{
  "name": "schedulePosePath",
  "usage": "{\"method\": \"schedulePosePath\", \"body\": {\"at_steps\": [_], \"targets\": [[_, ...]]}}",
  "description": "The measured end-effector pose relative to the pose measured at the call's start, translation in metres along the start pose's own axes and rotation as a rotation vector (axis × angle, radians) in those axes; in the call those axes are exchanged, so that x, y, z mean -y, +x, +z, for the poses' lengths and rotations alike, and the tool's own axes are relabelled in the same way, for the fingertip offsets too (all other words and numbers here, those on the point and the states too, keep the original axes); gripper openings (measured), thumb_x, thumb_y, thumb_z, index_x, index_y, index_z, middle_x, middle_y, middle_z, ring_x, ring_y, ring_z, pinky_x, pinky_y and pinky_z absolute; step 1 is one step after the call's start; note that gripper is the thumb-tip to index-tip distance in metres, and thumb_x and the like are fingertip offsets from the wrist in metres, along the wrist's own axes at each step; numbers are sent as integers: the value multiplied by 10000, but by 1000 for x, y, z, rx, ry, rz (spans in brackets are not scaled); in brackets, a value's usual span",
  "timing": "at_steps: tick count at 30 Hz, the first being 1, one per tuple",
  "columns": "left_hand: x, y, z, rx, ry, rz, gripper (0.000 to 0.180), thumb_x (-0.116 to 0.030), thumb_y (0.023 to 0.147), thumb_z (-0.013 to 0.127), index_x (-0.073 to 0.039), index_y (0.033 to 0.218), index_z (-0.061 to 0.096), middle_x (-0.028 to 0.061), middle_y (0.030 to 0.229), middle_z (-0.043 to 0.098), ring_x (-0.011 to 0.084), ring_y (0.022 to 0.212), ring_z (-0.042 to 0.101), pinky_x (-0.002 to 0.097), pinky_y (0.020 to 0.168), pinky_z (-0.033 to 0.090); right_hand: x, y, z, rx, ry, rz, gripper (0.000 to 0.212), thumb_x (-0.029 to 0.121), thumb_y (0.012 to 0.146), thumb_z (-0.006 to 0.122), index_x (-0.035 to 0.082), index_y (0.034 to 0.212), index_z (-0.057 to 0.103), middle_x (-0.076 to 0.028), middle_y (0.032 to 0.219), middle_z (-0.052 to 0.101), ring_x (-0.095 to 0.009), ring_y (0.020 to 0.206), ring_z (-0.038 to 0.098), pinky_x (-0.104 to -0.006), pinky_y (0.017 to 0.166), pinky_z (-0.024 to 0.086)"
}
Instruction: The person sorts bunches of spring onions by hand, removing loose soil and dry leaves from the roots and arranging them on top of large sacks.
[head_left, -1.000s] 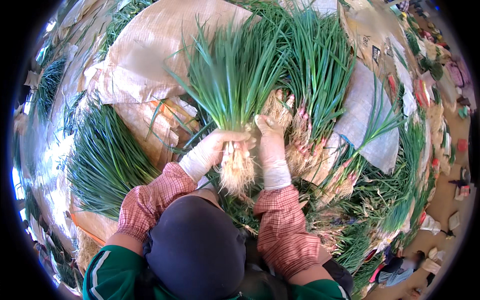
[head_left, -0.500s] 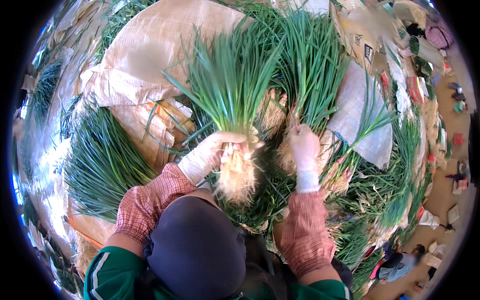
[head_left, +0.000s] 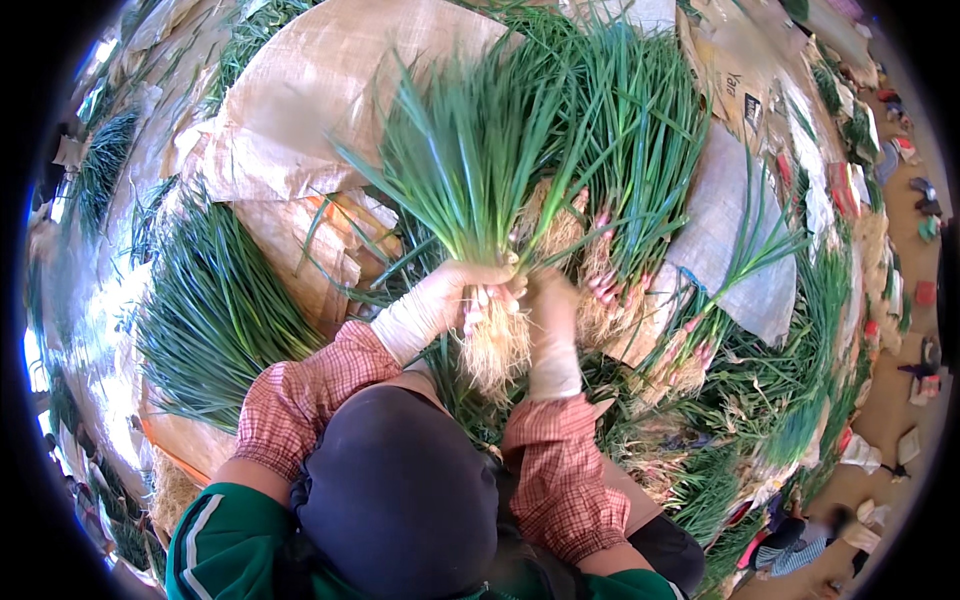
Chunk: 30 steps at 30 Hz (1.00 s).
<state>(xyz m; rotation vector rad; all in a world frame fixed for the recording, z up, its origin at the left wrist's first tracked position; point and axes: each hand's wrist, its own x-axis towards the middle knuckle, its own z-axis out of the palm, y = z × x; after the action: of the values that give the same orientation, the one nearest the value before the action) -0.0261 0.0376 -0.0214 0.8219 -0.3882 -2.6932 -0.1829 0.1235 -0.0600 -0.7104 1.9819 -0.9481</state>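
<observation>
My left hand (head_left: 452, 292), in a pale glove, is closed around a thick bunch of spring onions (head_left: 478, 185) just above the bulbs. The green leaves fan upward and the straw-coloured roots (head_left: 497, 352) hang below the fist. Close against the right side of this bunch is my right hand (head_left: 553, 308), smeared by motion. Its fingers and anything in them cannot be made out. Beyond it, to the right, lies a pile of spring onions (head_left: 640, 165) with pinkish bulbs and dry roots.
A large heap of spring onions (head_left: 220, 310) lies on the left. Tan woven sacking (head_left: 300, 110) spreads at the back, and a grey-white sack (head_left: 745, 245) lies on the right. A few loose spring onions (head_left: 700, 325) rest before it. A person (head_left: 790, 545) is at the far lower right.
My right hand has come left from the pile on the right to the bunch in my left hand. My left hand, still gripping the bunch, has shifted slightly right.
</observation>
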Motion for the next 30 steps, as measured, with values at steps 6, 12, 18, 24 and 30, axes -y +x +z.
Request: {"method": "schedulePosePath", "body": {"at_steps": [6, 12, 18, 24, 30], "targets": [[-5, -19, -13, -3, -160, 15, 267, -96, 828, 652, 39, 1056, 613, 186, 1010, 670, 281, 949, 658, 387, 909, 512, 20, -41, 22, 178, 424, 68, 302, 53, 912, 535, -33, 1198, 575, -65, 802, 600, -185, 691, 582, -293, 627, 494], [-1, -7, -4, 123, -276, 9, 308, -86, 840, 605, 75, 1101, 584, 221, 993, 652, 320, 1009, 626, 400, 950, 493, 32, -18, 7, 95, 644, 47, 329, 113, 988, 454, 2, 1285, 541, -54, 1008, 638, -113, 804, 583, -235, 709, 503], [-16, -28, 4, 35, -131, 78, 404, -133, 845, 578, 76, 1191, 560, 173, 851, 684, 307, 1012, 636, 431, 945, 490, 25, -41, -27, 352, -202, 298, 257, 273, 956, 560, 29, 938, 640, -29, 679, 578, -119, 609, 549, -284, 568, 472], [-19, -22, 10, 190, -55, 75, 430, -153, 825, 592, 68, 1192, 562, 180, 1043, 674, 302, 983, 648, 408, 940, 493, 63, 43, -84, -339, -582, -91, 293, 320, 931, 561, 37, 875, 617, -117, 669, 653, -216, 609, 659, -361, 577, 530], [-22, -13, -4, 132, 148, 41, 311, -123, 833, 649, 105, 1043, 629, 198, 897, 691, 281, 820, 689, 379, 787, 557, 67, -46, -31, -56, -857, -688, 283, 301, 969, 535, 64, 875, 658, 14, 548, 563, -106, 400, 457, -261, 391, 373]]}}
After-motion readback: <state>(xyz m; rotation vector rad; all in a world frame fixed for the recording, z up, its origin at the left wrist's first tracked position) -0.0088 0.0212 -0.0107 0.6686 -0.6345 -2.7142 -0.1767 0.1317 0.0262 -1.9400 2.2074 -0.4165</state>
